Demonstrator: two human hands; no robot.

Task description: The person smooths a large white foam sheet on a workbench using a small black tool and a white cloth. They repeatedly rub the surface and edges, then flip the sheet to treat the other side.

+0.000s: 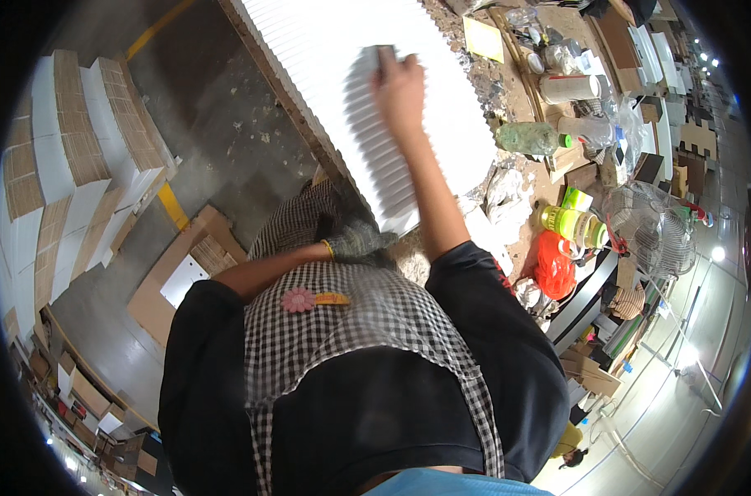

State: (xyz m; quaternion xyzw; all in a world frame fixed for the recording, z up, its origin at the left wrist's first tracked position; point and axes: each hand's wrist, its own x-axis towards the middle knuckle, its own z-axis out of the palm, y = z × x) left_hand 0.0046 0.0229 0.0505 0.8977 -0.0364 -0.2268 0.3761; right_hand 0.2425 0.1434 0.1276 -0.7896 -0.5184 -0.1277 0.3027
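A white ridged surface [309, 50], made of parallel strips, lies on the workbench in front of me. My right hand [402, 93] is bare and reaches over its far part. Its fingers are closed round a small dark block [385, 56], which is blurred and whose exact kind I cannot make out. A shadow falls across the strips beside that forearm. My left hand [357, 244], in a grey work glove, is at the near corner of the white surface, close to my checked apron [359, 306]. Its fingertips are partly hidden and dark.
On the right of the bench stand a green-tinted bottle [528, 139], a yellow-green bottle [574, 225], a red plastic bag [555, 266] and a wire fan [650, 227]. Stacked boards [69, 165] stand at the left. Cardboard [165, 285] lies on the floor. Another person [567, 446] is far right.
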